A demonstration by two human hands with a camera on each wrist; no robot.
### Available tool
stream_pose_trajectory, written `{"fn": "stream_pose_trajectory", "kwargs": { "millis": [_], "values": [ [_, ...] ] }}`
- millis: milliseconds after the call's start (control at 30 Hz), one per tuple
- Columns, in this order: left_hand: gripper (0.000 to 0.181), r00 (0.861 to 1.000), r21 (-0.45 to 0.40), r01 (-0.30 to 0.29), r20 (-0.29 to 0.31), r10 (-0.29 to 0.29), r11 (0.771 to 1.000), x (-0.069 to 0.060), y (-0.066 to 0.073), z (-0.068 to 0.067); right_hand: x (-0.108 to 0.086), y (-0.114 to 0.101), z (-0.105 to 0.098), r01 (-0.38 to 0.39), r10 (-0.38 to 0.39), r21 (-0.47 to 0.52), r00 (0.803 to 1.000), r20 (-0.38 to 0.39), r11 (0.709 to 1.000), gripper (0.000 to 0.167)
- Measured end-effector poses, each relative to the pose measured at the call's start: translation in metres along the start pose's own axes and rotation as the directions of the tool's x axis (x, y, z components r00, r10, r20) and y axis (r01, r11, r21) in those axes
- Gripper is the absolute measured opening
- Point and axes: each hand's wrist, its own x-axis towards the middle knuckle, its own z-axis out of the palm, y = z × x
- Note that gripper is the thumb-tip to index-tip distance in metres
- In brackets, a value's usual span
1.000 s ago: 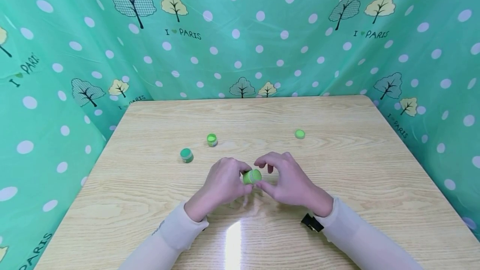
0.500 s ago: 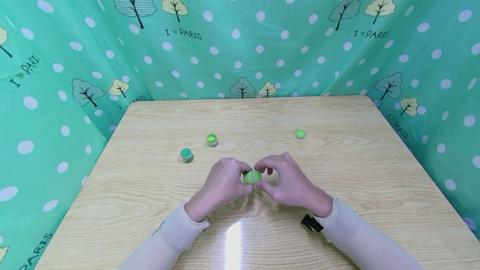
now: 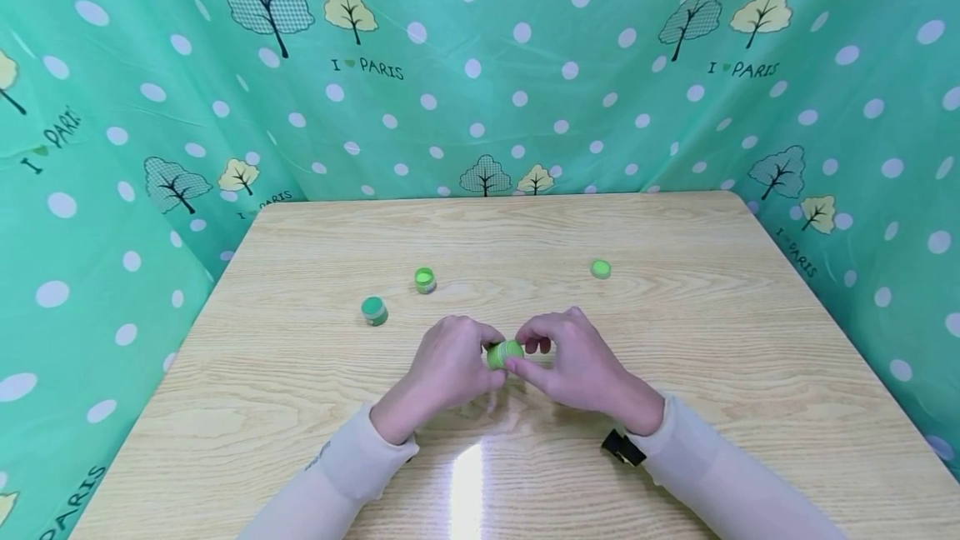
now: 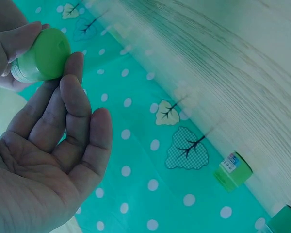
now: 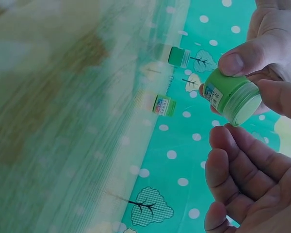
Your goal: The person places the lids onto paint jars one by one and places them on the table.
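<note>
Right now, the left hand (image 3: 450,361) is grasping a small light-green jar (image 3: 504,354) by one end, its thumb and finger pressing in from either side. The jar is lying sideways between the two hands, over the table (image 3: 675,298), and a printed label (image 5: 213,94) is showing on its side in the right wrist view. The right hand (image 3: 573,361) is pinching the jar's other end between thumb and forefinger, while its remaining fingers are bending loosely underneath. Beyond the left hand, a dark green jar (image 3: 374,311) is standing on the wood, and a light-green pot (image 3: 425,280) is standing near it, slightly farther back. Over to the right, a flat light-green disc (image 3: 601,268) is lying well apart from them. Behind everything, a dotted teal curtain (image 3: 442,132) is hanging.
</note>
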Motion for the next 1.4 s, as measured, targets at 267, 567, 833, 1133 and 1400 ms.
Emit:
{"fn": "stream_pose_trajectory", "kwargs": {
  "millis": [267, 567, 833, 1133, 1400],
  "values": [
    [0.02, 1.0, 0.003, -0.013, -0.01, 0.013, 1.0, 0.0004, -0.0002, 0.0002, 0.0007, 0.0011, 0.0009, -0.007, 0.007, -0.03, 1.0, -0.009, 1.0, 0.021],
    [0.022, 1.0, 0.018, -0.02, -0.019, 0.021, 1.0, 0.0004, -0.0003, 0.0003, 0.0009, 0.0019, 0.0017, -0.03, 0.03, -0.031, 1.0, -0.005, 0.999, 0.022],
    [0.022, 1.0, 0.02, -0.012, -0.013, 0.013, 1.0, 0.0007, -0.0002, 0.0003, 0.001, 0.0031, 0.0006, -0.022, 0.021, -0.03, 1.0, -0.011, 0.999, 0.022],
    [0.021, 1.0, 0.013, -0.017, -0.013, 0.018, 1.0, 0.0008, -0.0005, 0.0003, 0.0004, 0.0019, -0.0016, -0.01, 0.01, -0.013, 1.0, -0.02, 1.0, 0.031],
    [0.019, 0.999, 0.008, -0.039, -0.021, 0.039, 0.999, 0.0007, -0.0015, 0.0011, 0.0005, 0.003, -0.0016, 0.06, -0.061, 0.056, 0.998, 0.009, 0.997, 0.035]
  ]
}}
